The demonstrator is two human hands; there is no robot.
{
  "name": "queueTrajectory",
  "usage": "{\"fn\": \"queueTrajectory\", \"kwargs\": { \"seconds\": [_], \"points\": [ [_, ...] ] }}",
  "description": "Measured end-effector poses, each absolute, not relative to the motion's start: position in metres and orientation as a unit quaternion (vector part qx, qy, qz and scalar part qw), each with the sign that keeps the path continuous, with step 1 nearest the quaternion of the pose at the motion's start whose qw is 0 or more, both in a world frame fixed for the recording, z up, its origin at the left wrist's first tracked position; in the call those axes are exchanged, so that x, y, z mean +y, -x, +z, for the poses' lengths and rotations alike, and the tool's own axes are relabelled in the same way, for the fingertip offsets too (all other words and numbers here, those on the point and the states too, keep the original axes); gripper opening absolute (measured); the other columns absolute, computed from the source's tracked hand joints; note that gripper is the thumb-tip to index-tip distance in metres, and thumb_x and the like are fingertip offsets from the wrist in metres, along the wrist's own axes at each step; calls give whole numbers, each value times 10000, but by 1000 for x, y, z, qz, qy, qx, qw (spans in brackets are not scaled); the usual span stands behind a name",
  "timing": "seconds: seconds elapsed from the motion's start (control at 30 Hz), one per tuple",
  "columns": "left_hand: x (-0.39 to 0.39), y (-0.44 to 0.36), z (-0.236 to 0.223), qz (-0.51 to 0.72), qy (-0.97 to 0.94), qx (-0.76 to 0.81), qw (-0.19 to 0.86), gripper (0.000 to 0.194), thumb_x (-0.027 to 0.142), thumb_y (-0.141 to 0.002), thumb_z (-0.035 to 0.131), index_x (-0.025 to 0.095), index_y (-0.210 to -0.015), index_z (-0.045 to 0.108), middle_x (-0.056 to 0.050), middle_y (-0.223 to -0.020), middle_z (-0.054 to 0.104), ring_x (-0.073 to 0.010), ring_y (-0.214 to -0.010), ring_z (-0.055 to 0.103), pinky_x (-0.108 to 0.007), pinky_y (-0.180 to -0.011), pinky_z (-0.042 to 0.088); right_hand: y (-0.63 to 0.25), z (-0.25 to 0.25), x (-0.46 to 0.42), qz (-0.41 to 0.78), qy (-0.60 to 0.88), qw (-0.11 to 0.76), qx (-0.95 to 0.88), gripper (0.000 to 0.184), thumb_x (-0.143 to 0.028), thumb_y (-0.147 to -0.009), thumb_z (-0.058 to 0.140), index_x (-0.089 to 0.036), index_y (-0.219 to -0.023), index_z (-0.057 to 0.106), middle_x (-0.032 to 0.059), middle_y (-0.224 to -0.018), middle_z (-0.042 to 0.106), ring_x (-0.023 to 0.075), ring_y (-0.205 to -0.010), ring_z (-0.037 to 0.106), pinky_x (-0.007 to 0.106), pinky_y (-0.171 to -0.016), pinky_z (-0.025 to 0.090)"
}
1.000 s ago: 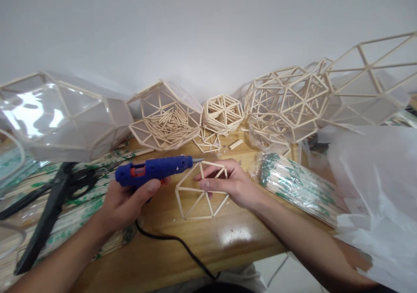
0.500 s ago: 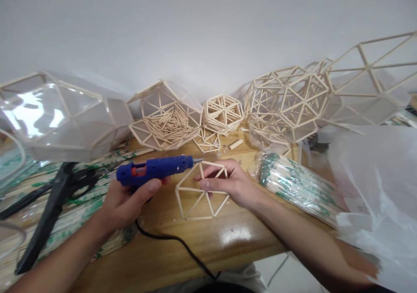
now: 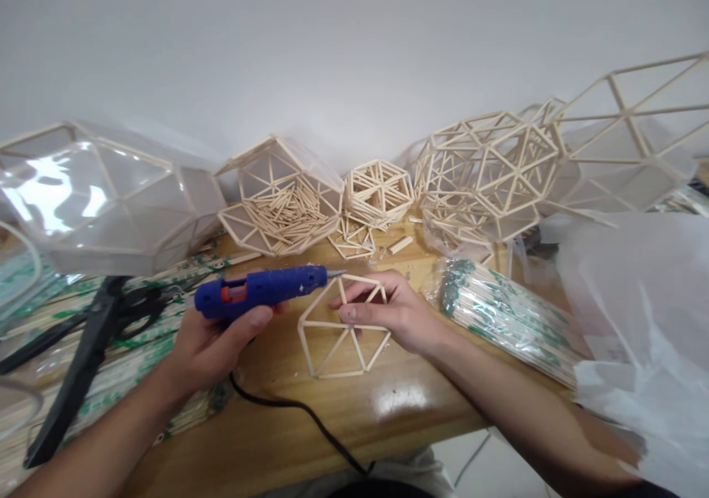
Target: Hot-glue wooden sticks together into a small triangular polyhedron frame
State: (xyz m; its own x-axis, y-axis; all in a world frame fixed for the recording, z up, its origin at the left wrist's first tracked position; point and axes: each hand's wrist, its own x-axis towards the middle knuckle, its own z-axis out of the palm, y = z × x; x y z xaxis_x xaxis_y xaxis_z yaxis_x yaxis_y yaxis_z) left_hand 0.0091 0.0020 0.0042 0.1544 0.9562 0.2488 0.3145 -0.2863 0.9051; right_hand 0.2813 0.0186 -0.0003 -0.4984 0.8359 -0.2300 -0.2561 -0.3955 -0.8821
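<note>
My left hand (image 3: 221,343) is wrapped round the handle of a blue glue gun (image 3: 271,289), its thumb along the near side. The metal nozzle points right and meets the top left corner of a hexagonal wooden stick frame (image 3: 332,324). My right hand (image 3: 382,307) pinches that frame between thumb and fingers near its hub, on the right side. Sticks run from the hub to the frame's corners like spokes. Some right fingers are hidden behind the sticks. A black cord (image 3: 299,406) trails from the gun over the wooden table (image 3: 399,431).
A half-open stick shell (image 3: 244,224) holds many short sticks (image 3: 288,221). Stacked hexagon frames (image 3: 379,188) and larger stick domes (image 3: 492,165) stand along the wall. Black cutters (image 3: 83,380) lie left on packaged sticks. A bagged stick bundle (image 3: 504,313) and white sheets (image 3: 636,321) lie right.
Hardly anything differs. The glue gun has shifted very slightly left, and the frame's lower edge has tipped down a little.
</note>
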Motion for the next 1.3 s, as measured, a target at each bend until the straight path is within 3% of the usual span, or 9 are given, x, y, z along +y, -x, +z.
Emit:
{"fn": "queueTrajectory", "kwargs": {
  "seconds": [0.33,0.47,0.7,0.93,1.3],
  "points": [
    [-1,-4,-8,428,-666,485,372,190,401,-933,760,254,-942,881,-47,-802,821,-183,-638,717,-246,-566,580,-282,-2,19,759,341,361,-421,268,-395,-703,1007,-206,-836,870,24,-754,792,122,-609,663,254,-602,556],
    [-1,-4,-6,428,-653,496,381,265,454,-902,773,210,-906,875,-56,-753,811,-187,-591,696,-253,-533,563,-282,-4,19,756,339,366,-424,279,-409,-704,1004,-208,-841,869,27,-773,801,122,-610,669,256,-608,571],
    [0,-3,-9,425,-667,482,376,213,397,-920,761,220,-927,879,-43,-750,802,-163,-587,677,-225,-538,548,-282,-4,19,754,340,366,-427,266,-409,-706,999,-215,-838,873,26,-762,802,124,-609,671,252,-596,571],
    [2,-5,-4,434,-665,478,375,207,403,-906,773,227,-886,880,-34,-692,785,-155,-546,666,-210,-506,536,-281,-3,19,770,329,370,-404,234,-330,-680,1021,-216,-826,877,21,-761,804,113,-599,668,240,-594,559],
    [0,-5,-5,435,-658,484,378,265,449,-912,767,212,-870,877,-35,-641,758,-137,-502,631,-197,-475,511,-281,-5,19,772,317,370,-408,226,-345,-721,1005,-210,-842,869,15,-769,796,105,-603,655,234,-600,540]
  ]
}}
